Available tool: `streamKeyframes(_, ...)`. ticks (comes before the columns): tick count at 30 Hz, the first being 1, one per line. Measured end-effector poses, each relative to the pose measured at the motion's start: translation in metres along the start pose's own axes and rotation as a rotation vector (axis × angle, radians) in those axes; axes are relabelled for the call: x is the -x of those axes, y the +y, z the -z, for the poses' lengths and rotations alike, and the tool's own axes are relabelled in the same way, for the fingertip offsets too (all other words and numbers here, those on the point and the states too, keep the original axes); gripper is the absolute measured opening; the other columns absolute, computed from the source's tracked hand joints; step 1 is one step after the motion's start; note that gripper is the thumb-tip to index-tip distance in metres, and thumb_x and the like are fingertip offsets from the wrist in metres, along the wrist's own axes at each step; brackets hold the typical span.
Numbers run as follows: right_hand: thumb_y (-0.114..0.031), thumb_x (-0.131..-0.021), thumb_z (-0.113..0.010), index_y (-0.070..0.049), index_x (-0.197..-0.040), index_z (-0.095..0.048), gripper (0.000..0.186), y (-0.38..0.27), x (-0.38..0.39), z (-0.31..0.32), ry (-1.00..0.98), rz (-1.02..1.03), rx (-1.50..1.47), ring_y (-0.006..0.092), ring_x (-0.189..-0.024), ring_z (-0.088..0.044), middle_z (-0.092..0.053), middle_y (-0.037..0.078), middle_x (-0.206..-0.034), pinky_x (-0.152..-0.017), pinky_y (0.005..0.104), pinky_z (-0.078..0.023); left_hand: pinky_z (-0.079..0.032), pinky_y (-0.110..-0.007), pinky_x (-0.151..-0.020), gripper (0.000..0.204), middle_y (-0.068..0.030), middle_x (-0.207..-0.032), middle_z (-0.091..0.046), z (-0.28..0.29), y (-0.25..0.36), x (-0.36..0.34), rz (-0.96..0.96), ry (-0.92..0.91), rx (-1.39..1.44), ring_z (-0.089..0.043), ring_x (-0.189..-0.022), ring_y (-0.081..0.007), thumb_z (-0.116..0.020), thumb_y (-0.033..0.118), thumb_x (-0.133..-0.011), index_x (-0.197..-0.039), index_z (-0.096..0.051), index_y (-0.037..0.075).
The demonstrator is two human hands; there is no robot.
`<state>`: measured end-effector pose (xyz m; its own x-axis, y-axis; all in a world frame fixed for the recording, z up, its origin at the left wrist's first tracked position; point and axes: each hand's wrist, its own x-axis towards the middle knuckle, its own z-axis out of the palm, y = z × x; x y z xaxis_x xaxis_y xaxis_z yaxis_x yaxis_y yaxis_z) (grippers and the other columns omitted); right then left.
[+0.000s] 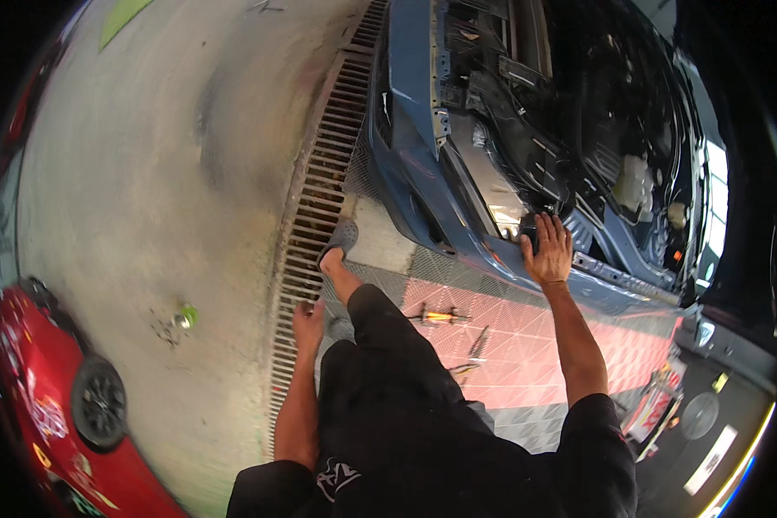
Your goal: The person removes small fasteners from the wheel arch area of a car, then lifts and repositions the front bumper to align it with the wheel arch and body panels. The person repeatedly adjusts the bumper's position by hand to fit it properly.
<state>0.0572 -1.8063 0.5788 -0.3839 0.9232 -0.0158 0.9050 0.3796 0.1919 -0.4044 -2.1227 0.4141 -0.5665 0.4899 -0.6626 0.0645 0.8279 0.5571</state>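
A blue-grey car front (pixel 414 177) stands ahead and to the right, its engine bay (pixel 596 112) exposed. My right hand (pixel 551 249) lies with fingers stretched out on the car's front corner, by the back end of the headlight (pixel 502 203). A small dark piece (pixel 528 227) shows beside its thumb and fingers; whether it is part of the car cannot be told. My left hand (pixel 307 325) hangs low beside my leg, above the drain grate (pixel 318 198). Its fingers are loosely bent and apart, with nothing visible in them.
Pliers with orange handles (pixel 441 317) and another dark hand tool (pixel 478 344) lie on the red and grey floor tiles (pixel 527 367). A red car (pixel 39 380) stands at lower left. Near it a small green-and-silver item (pixel 185 317) sits on the concrete. A red cart (pixel 656 401) stands at right.
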Motion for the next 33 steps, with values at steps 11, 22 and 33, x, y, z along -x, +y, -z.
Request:
streamKeyframes(11, -0.044, -0.103, -0.059, -0.012, -0.147, -0.060, 0.054, -0.002, 0.009, -0.002, 0.113, -0.251, -0.011, 0.0312, -0.150, -0.044, -0.060, 0.007, -0.151, -0.124, 0.0553, -0.029, -0.039, -0.054, -0.117, 0.093, -0.0228, -0.156, -0.049, -0.055, 0.393, -0.183, -1.545, -0.087, -0.533, -0.045, -0.145, -0.0438, -0.087, 0.044, -0.082, -0.154, -0.046, 0.003)
streamKeyframes(22, -0.031, -0.104, -0.069, 0.001, -0.098, -0.076, 0.034, -0.371, -0.103, -0.098, 0.770, -1.483, -1.445, 0.0153, -0.065, -0.062, -0.068, 0.009, -0.075, -0.064, 0.0359, -0.051, -0.029, -0.058, -0.121, 0.098, -0.0193, -0.158, -0.047, -0.109, 0.527, -0.228, -2.528, -0.410, -0.996, -0.042, -0.147, -0.0396, -0.087, 0.047, -0.083, -0.158, -0.040, 0.005)
streamKeyframes(33, -0.045, -0.102, -0.065, 0.003, -0.089, -0.076, 0.051, -0.408, -0.217, -0.164, 1.043, -1.492, -2.060, 0.0176, -0.061, -0.065, -0.068, 0.009, -0.066, -0.063, 0.0356, -0.052, -0.035, -0.050, -0.118, 0.089, -0.0286, -0.148, -0.049, -0.125, 0.518, -0.248, -2.651, -0.273, -0.932, -0.047, -0.140, -0.0424, -0.083, 0.040, -0.089, -0.154, -0.041, -0.005)
